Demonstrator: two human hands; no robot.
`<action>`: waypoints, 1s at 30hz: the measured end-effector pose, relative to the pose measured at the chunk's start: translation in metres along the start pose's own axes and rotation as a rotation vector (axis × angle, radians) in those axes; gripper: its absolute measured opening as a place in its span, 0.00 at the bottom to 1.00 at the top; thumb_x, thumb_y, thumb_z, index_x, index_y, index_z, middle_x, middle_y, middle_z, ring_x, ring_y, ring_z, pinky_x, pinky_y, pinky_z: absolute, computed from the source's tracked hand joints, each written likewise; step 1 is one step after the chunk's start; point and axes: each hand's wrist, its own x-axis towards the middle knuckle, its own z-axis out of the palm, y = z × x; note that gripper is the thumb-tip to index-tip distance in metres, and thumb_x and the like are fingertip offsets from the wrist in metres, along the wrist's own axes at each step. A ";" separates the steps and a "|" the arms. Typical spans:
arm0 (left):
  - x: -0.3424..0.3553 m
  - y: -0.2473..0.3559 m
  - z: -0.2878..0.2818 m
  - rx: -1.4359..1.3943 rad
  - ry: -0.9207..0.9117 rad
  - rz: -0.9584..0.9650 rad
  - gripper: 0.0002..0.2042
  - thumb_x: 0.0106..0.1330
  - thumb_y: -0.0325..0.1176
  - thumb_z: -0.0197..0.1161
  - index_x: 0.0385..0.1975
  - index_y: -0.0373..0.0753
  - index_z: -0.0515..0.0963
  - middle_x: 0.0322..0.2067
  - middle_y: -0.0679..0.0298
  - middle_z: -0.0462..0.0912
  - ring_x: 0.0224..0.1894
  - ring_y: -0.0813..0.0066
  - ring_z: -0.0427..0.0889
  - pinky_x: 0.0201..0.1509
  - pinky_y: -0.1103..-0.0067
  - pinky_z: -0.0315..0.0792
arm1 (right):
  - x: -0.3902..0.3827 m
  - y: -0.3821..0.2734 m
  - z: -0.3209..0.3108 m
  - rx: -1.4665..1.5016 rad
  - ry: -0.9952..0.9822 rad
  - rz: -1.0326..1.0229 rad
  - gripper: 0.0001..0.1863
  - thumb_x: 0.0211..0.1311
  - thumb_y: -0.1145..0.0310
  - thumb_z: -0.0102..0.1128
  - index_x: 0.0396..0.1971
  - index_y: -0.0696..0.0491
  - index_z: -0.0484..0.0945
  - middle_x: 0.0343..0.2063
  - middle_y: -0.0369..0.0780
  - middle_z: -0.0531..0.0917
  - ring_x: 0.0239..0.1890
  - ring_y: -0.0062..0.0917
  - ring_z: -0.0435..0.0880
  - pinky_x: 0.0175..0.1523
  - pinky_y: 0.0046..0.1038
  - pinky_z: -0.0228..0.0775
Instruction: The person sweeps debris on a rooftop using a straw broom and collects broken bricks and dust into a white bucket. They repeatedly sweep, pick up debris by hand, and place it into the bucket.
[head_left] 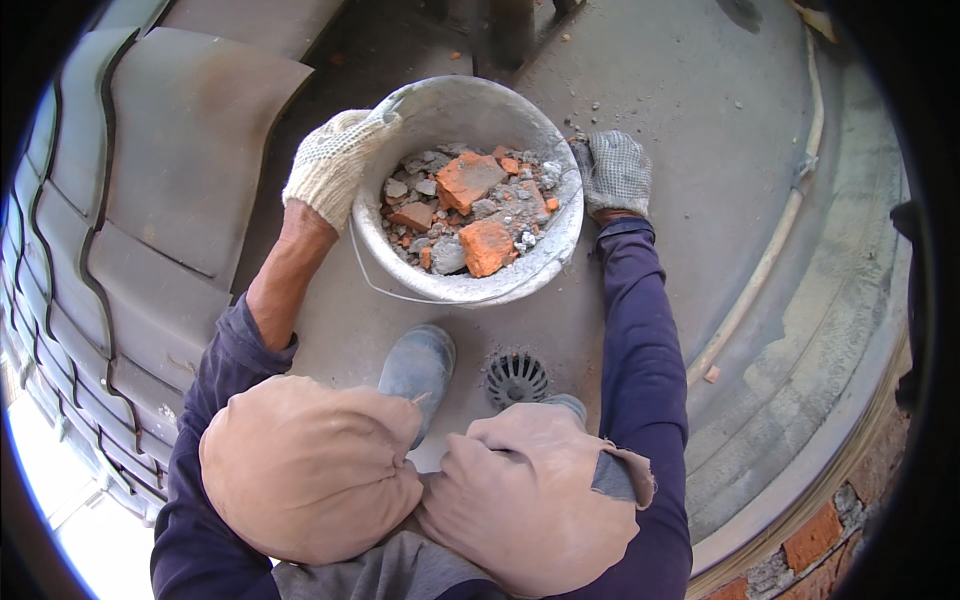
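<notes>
A whitish, dusty bucket stands in front of me, tilted slightly so its inside shows. Broken orange brick pieces and grey mortar rubble lie in it. Its thin wire handle hangs down over the near side. My left hand, in a cream knitted glove, is closed over the rim at the upper left. On the opposite side my right hand, in a grey dotted glove, is closed against the bucket's outer wall; its fingertips are partly hidden there.
Stacked dark roof tiles slope along the left. Between my boots sits a round floor drain grate. A pale pipe runs along the curved right side, with a brick wall beyond. Small debris dots the grey floor.
</notes>
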 end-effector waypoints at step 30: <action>-0.043 -0.060 0.011 -0.667 -0.014 -0.863 0.25 0.70 0.51 0.59 0.55 0.37 0.80 0.47 0.56 0.84 0.48 0.64 0.81 0.55 0.73 0.72 | -0.136 -0.080 -0.022 0.089 -0.584 -0.106 0.23 0.65 0.55 0.56 0.53 0.56 0.78 0.56 0.51 0.78 0.62 0.43 0.74 0.69 0.42 0.61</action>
